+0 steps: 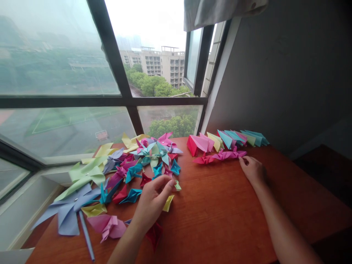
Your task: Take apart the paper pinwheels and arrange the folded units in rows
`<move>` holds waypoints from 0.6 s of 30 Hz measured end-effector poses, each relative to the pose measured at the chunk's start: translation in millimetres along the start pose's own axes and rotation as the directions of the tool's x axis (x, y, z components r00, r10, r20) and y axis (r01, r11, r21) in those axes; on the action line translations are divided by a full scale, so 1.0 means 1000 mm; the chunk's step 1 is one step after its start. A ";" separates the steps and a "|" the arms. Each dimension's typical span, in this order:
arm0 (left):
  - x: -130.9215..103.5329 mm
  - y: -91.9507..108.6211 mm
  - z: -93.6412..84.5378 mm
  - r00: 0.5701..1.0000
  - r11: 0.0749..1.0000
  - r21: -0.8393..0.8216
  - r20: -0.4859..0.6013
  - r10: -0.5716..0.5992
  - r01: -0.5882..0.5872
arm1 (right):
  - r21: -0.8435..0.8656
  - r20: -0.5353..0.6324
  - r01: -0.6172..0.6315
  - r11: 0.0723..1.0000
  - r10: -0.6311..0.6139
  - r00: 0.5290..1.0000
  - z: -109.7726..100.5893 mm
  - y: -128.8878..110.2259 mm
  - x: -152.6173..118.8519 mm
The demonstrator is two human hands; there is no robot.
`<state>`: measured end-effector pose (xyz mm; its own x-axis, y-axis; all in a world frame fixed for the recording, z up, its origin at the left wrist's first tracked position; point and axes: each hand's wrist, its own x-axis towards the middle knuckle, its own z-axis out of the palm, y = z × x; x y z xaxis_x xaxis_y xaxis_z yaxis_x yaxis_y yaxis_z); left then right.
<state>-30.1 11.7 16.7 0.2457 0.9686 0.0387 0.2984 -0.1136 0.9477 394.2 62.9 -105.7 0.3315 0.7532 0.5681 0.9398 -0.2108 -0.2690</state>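
Note:
My left hand (156, 200) hovers over the right edge of the folded-paper pile, thumb and forefinger curled together. A light green paper piece (178, 186) shows just beyond its fingertips; whether they grip it is hidden. Below that hand are a yellow paper piece (168, 204) and a dark red one (154, 234). My right hand (252, 169) is at the right end of a short row of paper cranes, its fingers closed on the tip of a magenta paper crane (237, 153). A red crane (203, 159) stands at the row's left end.
Behind the cranes, folded paper planes (227, 139) line up along the wall. Pinwheels (75, 201), paper boats (132, 196) and a pink paper figure (107, 225) crowd the left of the wooden table (214, 220). A window (162, 102) borders the far side.

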 end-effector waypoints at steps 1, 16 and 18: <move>0.000 0.000 -0.001 1.000 1.000 -0.005 -0.012 -0.003 0.003 | -0.001 -0.010 -0.026 1.000 0.026 1.000 -0.002 0.000 -0.001; -0.005 -0.014 -0.085 0.780 0.883 0.416 -0.618 0.099 0.217 | 0.681 0.256 -0.032 0.732 -0.196 0.947 -0.053 -0.145 -0.008; -0.004 -0.019 -0.096 0.743 0.753 0.550 -0.658 0.123 0.362 | 0.753 0.343 -0.102 0.650 -0.255 0.904 -0.051 -0.173 -0.010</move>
<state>-125.4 31.2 28.6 -0.3872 0.8514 0.3538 0.8207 0.1435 0.5530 232.8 60.4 -25.4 0.0316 0.9484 0.3156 0.5145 0.2552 -0.8186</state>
